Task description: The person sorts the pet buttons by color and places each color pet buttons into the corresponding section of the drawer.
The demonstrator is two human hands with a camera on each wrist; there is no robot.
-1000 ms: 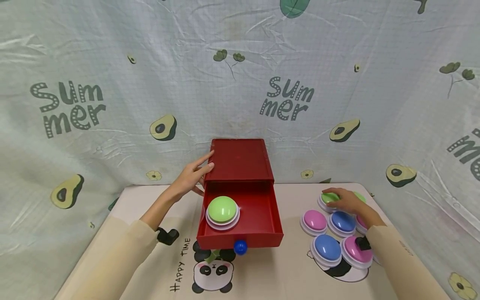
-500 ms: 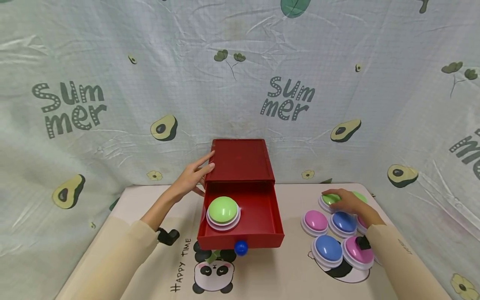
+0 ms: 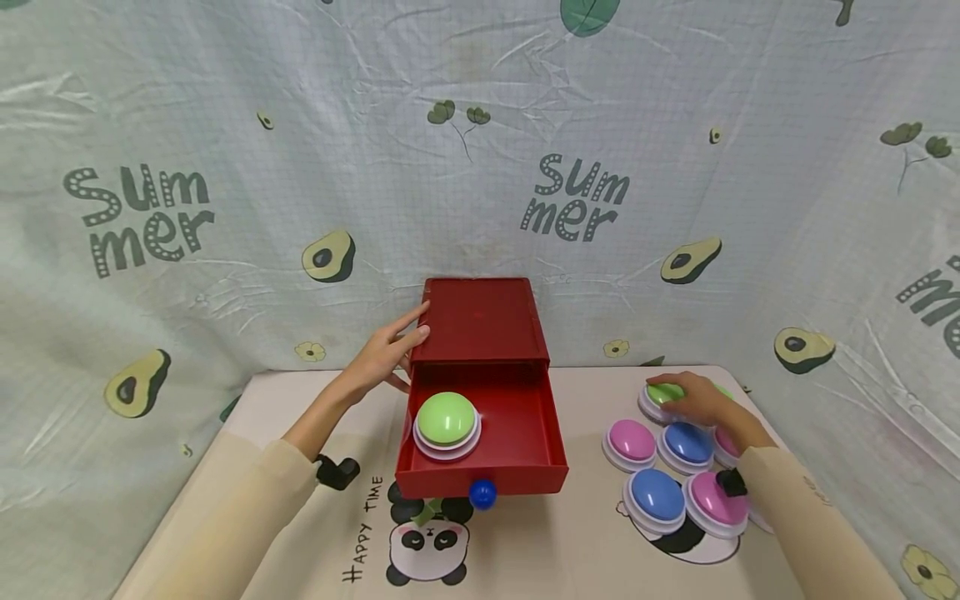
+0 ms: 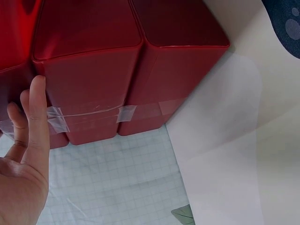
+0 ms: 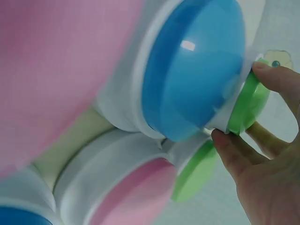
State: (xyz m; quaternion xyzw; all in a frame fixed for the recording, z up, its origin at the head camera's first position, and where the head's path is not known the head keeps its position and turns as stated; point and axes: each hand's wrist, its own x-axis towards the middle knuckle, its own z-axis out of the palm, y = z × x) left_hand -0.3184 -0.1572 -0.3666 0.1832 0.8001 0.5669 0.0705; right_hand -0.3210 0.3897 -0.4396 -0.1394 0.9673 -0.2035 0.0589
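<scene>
At the table's middle stands a red drawer box (image 3: 483, 321), with its top drawer (image 3: 517, 479) pulled out. A green dome push button (image 3: 446, 419) with a white base sits in the drawer's left half. My left hand (image 3: 378, 358) rests its nearly straight fingers on the box's left side; the left wrist view shows the hand (image 4: 28, 150) against the taped red wall. On the right, my right hand (image 3: 701, 398) pinches another green push button (image 3: 663, 392) between thumb and fingers, clearer in the right wrist view, where the green dome (image 5: 251, 105) shows. I cannot tell whether it is lifted.
Around the right hand stand more dome buttons: pink (image 3: 632, 440), blue (image 3: 687, 442), blue (image 3: 657, 495) and pink (image 3: 716, 500), with others partly hidden behind the arm. A blue knob (image 3: 482, 495) juts from the drawer front. A printed cloth (image 3: 480, 208) hangs behind the table.
My right hand has shifted very slightly to the right, still at the same green push button. The left hand, the box and the drawer stay in place.
</scene>
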